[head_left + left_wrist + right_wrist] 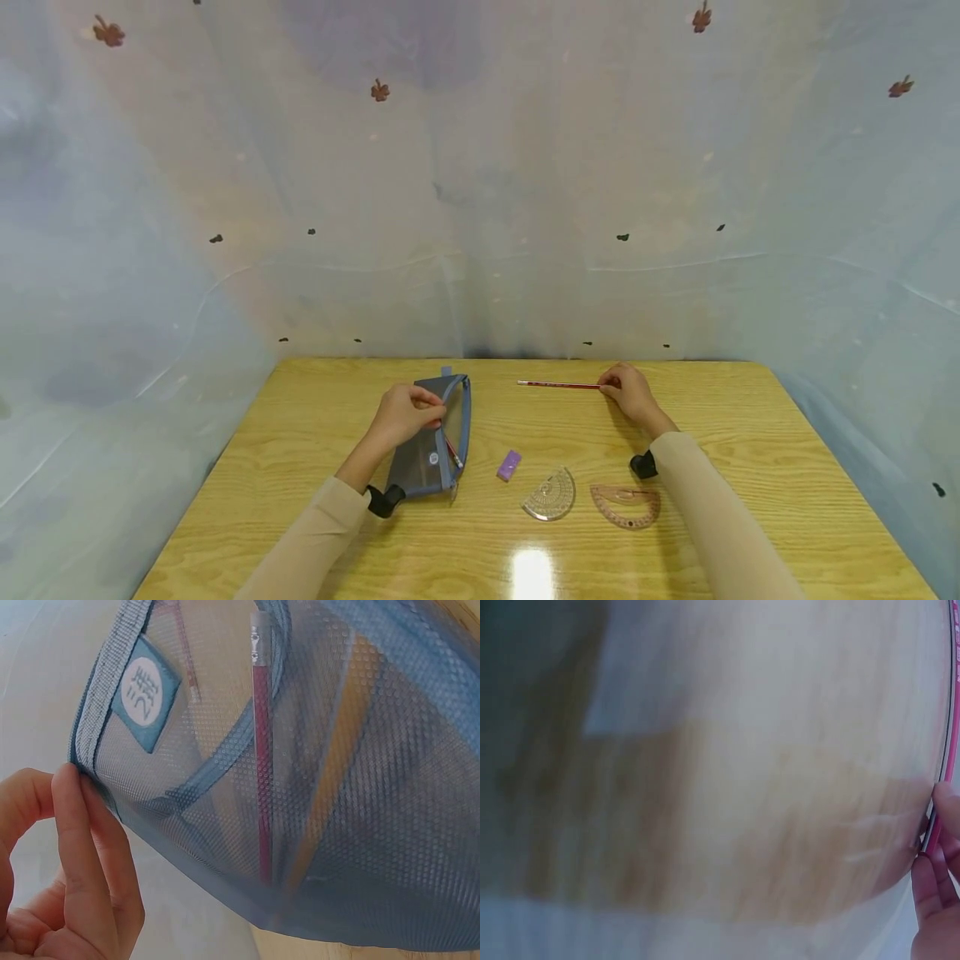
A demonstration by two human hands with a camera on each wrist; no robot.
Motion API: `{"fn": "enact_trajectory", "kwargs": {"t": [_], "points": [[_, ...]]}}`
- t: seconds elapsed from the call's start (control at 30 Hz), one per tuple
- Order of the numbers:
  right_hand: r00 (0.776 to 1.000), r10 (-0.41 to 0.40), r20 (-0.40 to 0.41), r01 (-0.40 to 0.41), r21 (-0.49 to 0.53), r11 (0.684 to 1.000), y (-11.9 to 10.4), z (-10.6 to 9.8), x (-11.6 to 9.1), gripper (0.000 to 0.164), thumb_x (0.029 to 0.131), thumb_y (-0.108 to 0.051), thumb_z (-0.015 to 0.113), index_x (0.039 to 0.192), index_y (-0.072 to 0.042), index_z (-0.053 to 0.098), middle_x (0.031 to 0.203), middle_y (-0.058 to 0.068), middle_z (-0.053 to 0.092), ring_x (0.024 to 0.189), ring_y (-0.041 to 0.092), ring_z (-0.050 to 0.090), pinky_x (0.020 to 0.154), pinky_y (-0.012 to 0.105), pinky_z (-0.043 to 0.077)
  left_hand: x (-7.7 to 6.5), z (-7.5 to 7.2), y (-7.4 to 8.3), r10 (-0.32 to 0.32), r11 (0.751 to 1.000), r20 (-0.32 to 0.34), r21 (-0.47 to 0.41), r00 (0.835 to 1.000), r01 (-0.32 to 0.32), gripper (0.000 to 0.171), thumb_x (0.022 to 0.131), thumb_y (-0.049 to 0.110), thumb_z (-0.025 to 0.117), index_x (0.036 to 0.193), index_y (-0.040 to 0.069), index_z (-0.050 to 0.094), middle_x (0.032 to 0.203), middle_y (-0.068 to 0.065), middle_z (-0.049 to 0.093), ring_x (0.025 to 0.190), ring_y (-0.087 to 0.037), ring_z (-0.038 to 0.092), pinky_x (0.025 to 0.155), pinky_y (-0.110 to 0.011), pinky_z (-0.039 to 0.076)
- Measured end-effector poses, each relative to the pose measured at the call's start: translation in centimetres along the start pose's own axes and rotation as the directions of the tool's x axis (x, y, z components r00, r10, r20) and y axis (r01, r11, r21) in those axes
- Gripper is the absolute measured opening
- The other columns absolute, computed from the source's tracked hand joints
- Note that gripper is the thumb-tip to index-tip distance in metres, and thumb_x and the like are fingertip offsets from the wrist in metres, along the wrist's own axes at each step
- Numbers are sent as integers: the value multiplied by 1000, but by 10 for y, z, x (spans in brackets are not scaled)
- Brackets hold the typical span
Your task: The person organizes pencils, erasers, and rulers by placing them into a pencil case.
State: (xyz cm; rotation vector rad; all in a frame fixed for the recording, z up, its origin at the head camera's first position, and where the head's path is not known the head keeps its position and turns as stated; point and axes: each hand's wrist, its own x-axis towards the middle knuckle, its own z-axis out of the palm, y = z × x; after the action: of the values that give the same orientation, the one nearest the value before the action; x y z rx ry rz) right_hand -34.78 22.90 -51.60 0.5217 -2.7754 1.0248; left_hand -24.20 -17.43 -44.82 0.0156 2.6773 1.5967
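At the left of the table in the head view, a blue-grey mesh pencil case (414, 461) lies with its zip side gaping. My left hand (401, 414) pinches the edge of that opening between thumb and fingers. Through the mesh in the left wrist view show a red pencil (262, 765) with a metal-banded eraser end and a yellow, long thin item (337, 757). Over to the right, my right hand (630, 393) pinches one end of another red pencil (558, 384). It points left towards the pencil case, and the right wrist view shows only part of it.
A purple eraser (508, 465) lies right of the pencil case. Nearer the front are a clear protractor (551, 497) and a pinkish protractor (627, 508). The wooden table (450, 550) ends at the back against a patterned sheet (525, 208).
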Motion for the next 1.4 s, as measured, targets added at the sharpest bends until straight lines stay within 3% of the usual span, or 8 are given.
{"fn": "enact_trajectory", "kwargs": {"t": [0.87,1.17,1.4], "points": [[999,-20,47,21,-18,1000,0,-8,1,5,94,1,66,90,0,70,91,13,68,87,34,63,80,51,54,1,1,-2,-9,1000,7,-18,1000,9,6,89,4,74,91,-2,74,77,-7,71,66,-19,71,66,-34,62],[998,-32,61,30,28,999,1,-12,-3,5,90,4,69,86,1,70,85,11,68,79,26,61,73,43,53,0,1,0,-2,1000,3,-21,1000,2,5,89,3,73,90,-2,74,76,-6,71,66,-20,71,65,-33,62],[996,-37,76,34,44,998,-4,-13,-4,6,93,0,67,89,3,70,87,11,69,79,25,62,72,41,53,0,1,-1,-16,1000,-1,-23,1000,16,5,89,3,73,90,-1,74,76,-6,71,66,-19,71,65,-33,62]]}}
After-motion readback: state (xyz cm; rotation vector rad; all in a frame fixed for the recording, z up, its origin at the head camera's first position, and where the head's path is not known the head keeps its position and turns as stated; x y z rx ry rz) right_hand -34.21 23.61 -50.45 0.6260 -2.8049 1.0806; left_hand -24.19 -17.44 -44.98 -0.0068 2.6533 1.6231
